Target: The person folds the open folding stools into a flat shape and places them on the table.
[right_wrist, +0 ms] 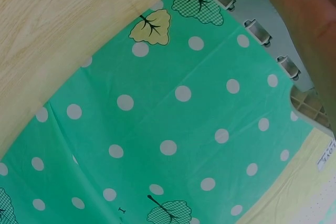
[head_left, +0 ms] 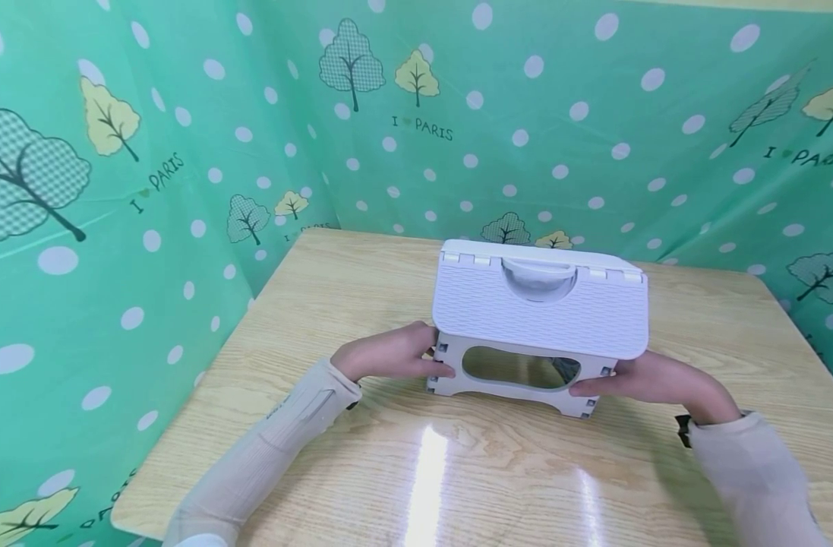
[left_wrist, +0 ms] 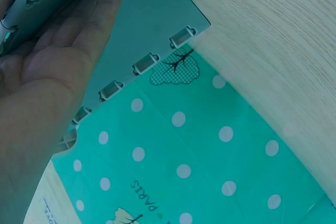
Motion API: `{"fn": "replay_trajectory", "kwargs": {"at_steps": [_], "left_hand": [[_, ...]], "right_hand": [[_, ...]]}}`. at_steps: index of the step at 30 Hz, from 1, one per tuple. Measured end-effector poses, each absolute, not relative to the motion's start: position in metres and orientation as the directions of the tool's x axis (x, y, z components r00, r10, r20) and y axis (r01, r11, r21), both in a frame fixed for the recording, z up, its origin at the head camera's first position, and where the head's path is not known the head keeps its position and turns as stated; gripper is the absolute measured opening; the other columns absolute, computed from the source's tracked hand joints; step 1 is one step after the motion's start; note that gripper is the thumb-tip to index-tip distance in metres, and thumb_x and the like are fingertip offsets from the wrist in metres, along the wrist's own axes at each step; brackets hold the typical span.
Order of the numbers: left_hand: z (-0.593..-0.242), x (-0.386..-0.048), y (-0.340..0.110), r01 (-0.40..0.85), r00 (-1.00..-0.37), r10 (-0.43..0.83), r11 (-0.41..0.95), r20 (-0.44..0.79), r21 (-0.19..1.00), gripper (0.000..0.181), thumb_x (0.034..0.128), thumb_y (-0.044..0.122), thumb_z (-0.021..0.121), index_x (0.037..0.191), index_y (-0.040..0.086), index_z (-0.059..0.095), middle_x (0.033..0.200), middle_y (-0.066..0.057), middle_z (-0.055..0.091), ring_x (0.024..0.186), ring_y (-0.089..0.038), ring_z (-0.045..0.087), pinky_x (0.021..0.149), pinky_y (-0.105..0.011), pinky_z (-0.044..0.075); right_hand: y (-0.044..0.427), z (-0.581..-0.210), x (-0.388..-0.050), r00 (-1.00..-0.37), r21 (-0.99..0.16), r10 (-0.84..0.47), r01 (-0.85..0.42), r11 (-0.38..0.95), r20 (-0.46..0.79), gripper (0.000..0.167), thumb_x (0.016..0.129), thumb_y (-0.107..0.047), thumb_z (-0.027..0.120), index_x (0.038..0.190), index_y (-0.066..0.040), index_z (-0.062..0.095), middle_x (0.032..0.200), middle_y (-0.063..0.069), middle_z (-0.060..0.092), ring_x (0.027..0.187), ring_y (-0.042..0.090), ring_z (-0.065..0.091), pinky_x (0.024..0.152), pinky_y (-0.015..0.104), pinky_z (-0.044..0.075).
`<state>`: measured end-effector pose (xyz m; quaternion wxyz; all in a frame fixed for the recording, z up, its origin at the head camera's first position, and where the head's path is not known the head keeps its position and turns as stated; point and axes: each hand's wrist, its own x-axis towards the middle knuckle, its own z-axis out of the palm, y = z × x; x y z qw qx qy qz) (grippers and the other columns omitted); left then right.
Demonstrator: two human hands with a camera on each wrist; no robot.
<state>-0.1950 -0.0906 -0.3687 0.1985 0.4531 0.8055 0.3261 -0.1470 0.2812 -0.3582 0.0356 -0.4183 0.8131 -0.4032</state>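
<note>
A white folding stool (head_left: 539,311) with a ribbed top and a curved handle stands on the wooden table, its top tilted toward the camera. The left hand (head_left: 395,353) grips the stool's left side, thumb on the front panel and the other fingers behind it. At the right side the right hand (head_left: 655,380) holds it likewise, thumb on the front. In the left wrist view the left hand (left_wrist: 63,66) lies against the stool's panel (left_wrist: 126,40). The right wrist view shows part of the right hand (right_wrist: 310,30) beside the panel (right_wrist: 252,3).
The wooden table (head_left: 361,479) carries bright light reflections in front of the stool. A green dotted cloth (head_left: 443,167) with printed trees hangs behind the table and along its left side.
</note>
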Motion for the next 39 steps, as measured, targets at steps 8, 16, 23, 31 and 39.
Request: {"fn": "replay_trajectory", "kwargs": {"at_steps": [8,16,23,31,39], "left_hand": [[-0.3703,-0.1953,-0.0923,0.601,-0.511,0.860,0.368,-0.013,0.710,0.053,0.0964,0.019,0.068,0.143,0.008,0.046,0.112,0.002,0.068,0.094,-0.004,0.065,0.079,-0.022,0.055],[-0.3711,-0.1947,-0.0928,0.596,-0.510,0.860,0.369,-0.018,0.714,0.053,0.0965,0.019,0.068,0.143,0.009,0.045,0.113,0.001,0.068,0.093,-0.004,0.065,0.079,-0.022,0.056],[-0.3701,-0.1946,-0.0910,0.607,-0.508,0.861,0.378,-0.024,0.699,0.051,0.0967,0.021,0.067,0.142,0.008,0.047,0.109,0.003,0.068,0.091,-0.003,0.064,0.078,-0.022,0.055],[-0.3691,-0.1941,-0.0909,0.609,-0.509,0.860,0.380,-0.025,0.696,0.057,0.0967,0.021,0.068,0.146,0.010,0.042,0.111,0.003,0.067,0.092,-0.004,0.063,0.078,-0.022,0.055],[-0.3699,-0.1953,-0.0908,0.613,-0.503,0.864,0.377,-0.025,0.694,0.060,0.0969,0.021,0.067,0.149,0.011,0.040,0.113,0.006,0.066,0.092,-0.004,0.063,0.080,-0.023,0.054]], "right_hand": [[0.2818,-0.3589,-0.1470,-0.657,-0.697,-0.709,-0.634,0.335,0.256,0.097,0.074,-0.001,0.086,0.150,-0.011,0.026,0.148,-0.005,0.030,0.133,0.001,0.030,0.104,0.009,0.029],[0.2814,-0.3595,-0.1474,-0.655,-0.702,-0.710,-0.632,0.327,0.258,0.098,0.074,-0.001,0.086,0.151,-0.010,0.025,0.149,-0.003,0.030,0.135,0.002,0.030,0.105,0.010,0.028],[0.2810,-0.3586,-0.1457,-0.661,-0.696,-0.704,-0.634,0.338,0.260,0.099,0.073,-0.001,0.087,0.151,-0.010,0.026,0.149,-0.006,0.030,0.134,0.001,0.029,0.104,0.009,0.028],[0.2815,-0.3595,-0.1468,-0.656,-0.701,-0.708,-0.633,0.328,0.262,0.101,0.074,-0.002,0.087,0.153,-0.010,0.024,0.152,-0.004,0.028,0.136,0.002,0.027,0.105,0.009,0.027],[0.2819,-0.3594,-0.1471,-0.649,-0.700,-0.715,-0.637,0.322,0.262,0.101,0.074,-0.001,0.086,0.153,-0.010,0.023,0.152,-0.004,0.027,0.136,0.002,0.027,0.105,0.009,0.027]]}}
